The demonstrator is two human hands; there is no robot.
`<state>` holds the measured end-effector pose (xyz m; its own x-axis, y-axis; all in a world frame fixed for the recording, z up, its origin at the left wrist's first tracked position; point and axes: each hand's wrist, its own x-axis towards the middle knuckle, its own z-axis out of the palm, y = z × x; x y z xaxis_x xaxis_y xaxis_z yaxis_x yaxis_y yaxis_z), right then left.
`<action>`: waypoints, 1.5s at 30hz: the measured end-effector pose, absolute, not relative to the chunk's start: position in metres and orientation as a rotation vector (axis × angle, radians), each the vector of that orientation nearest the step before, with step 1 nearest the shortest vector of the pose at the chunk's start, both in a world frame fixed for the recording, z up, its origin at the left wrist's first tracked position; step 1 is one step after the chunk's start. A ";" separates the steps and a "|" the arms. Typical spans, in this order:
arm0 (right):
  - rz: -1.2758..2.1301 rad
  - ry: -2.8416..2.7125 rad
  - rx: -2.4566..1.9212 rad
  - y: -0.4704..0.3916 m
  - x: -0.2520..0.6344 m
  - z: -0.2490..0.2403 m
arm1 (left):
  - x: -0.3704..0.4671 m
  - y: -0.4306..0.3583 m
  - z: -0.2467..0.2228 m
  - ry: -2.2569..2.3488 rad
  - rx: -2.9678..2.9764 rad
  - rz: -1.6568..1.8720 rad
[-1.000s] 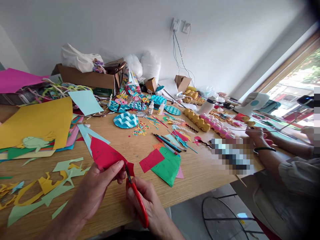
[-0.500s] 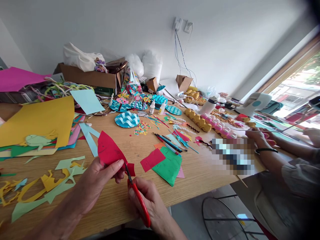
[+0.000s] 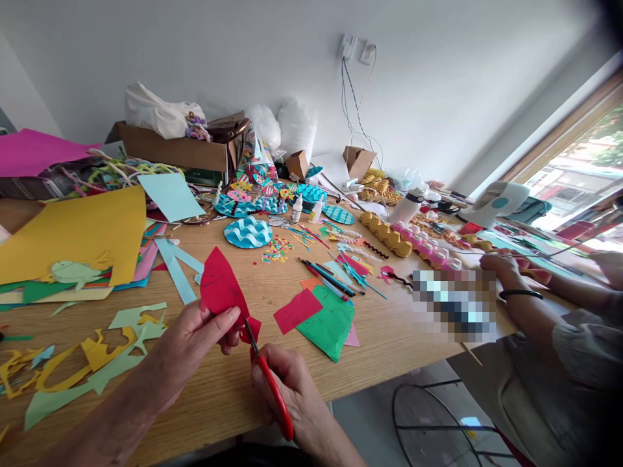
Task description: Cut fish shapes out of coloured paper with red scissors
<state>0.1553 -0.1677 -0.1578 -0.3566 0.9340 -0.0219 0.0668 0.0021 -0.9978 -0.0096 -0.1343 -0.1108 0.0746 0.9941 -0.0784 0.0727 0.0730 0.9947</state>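
My left hand [image 3: 209, 331] pinches a piece of red paper [image 3: 220, 282] between thumb and fingers, held up over the table. Faint drawn lines show on the paper. In my right hand [image 3: 287, 383] is a pair of red-handled scissors [image 3: 273, 386], its dark blades at the paper's lower right edge. A small red flap of paper hangs beside the blades. To the right, a red paper rectangle [image 3: 298, 311] lies over a green paper piece [image 3: 331, 324]. Cut yellow and pale green scraps [image 3: 104, 363] lie left of my left arm.
Pens [image 3: 331, 279] lie beyond the green paper. A wavy blue disc [image 3: 247, 231] and glue bottles [image 3: 296, 209] stand farther back. Coloured sheets [image 3: 78, 240] are stacked at left. Another person's hands [image 3: 501, 266] work at the right, near egg-carton strips [image 3: 387, 233].
The red paper has turned more upright and shifted slightly right in my left hand. The scissors stay at its edge. The other person's hands have moved a little.
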 end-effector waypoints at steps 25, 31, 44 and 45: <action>1.449 -1.573 -1.113 -0.167 0.154 -0.157 | -0.027 -0.124 -0.108 1.205 1.362 0.889; 1.422 -1.600 -1.127 -0.166 0.154 -0.157 | -0.029 -0.123 -0.110 1.207 1.357 0.904; 1.416 -1.624 -1.125 -0.167 0.153 -0.152 | -0.029 -0.122 -0.109 1.166 1.376 0.866; 1.412 -1.626 -1.125 -0.167 0.154 -0.153 | -0.029 -0.121 -0.108 1.169 1.379 0.863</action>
